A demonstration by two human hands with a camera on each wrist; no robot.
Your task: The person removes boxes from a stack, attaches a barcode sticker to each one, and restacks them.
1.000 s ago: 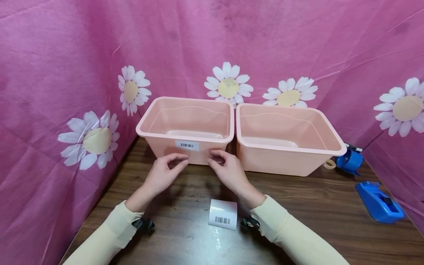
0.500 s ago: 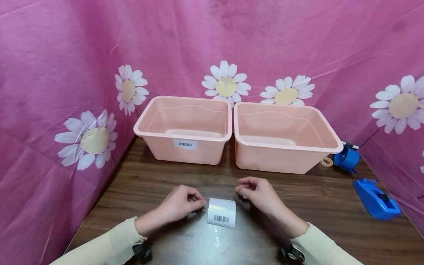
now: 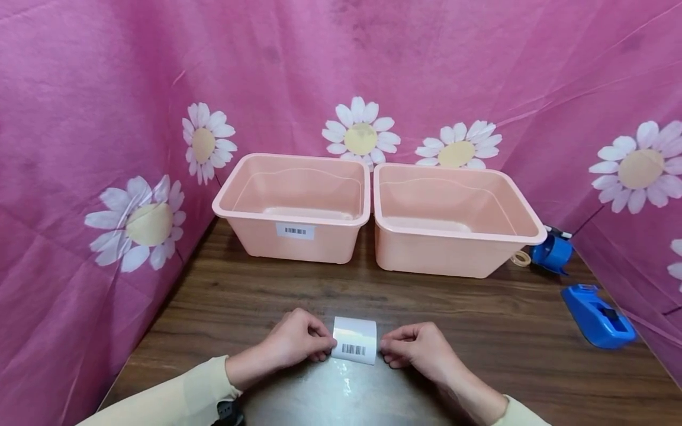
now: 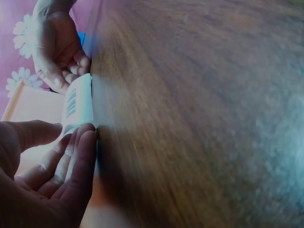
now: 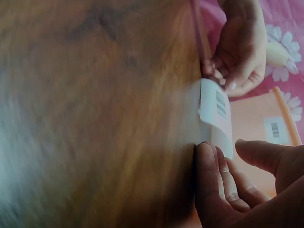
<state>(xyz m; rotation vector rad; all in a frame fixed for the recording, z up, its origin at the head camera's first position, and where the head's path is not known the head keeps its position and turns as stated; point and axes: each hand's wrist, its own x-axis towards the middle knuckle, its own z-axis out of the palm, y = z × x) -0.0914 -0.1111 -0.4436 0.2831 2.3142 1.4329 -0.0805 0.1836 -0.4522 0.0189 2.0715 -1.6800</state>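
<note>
Beside the label roll (image 3: 354, 332), left fingers (image 4: 83, 161) and right fingers (image 5: 208, 173) curve, slightly parted.

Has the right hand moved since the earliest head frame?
Yes: judged against the labelled bin, the right hand has come nearer the camera and rightward, away from the bin's front.

The label roll (image 3: 354, 339) lies before the left bin (image 3: 295, 247) and right bin (image 3: 431, 258).
</note>
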